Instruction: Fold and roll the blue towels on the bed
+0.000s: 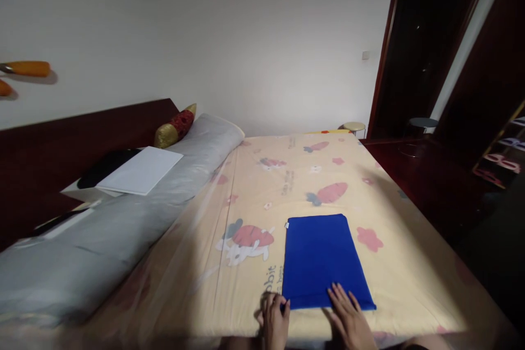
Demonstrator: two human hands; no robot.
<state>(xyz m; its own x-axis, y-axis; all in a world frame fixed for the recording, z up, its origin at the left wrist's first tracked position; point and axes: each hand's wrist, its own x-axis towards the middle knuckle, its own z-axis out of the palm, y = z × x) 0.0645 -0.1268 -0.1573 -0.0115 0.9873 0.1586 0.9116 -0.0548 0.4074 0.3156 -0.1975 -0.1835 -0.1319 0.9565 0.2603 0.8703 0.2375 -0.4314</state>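
A blue cloth piece [320, 257], flat and roughly rectangular, lies on the bed near its front edge. It has a small white tag at its far left corner, and a folded strip runs along its near edge. My left hand [274, 318] is closed at the near left corner, with thumb and fingers pinching the cloth. Flat on the near edge, right of its middle, rests my right hand [348, 314], fingers stretched out and slightly spread. Whether the cloth is a bag or a folded sheet I cannot tell.
The bed [254, 208] wears a cream sheet with rabbit and carrot prints. Along its left side lies a long grey bolster [135, 235] with a white flat box [141, 170] on top. A red and gold cushion [176, 127] leans by the headboard. Stools [423, 122] stand right.
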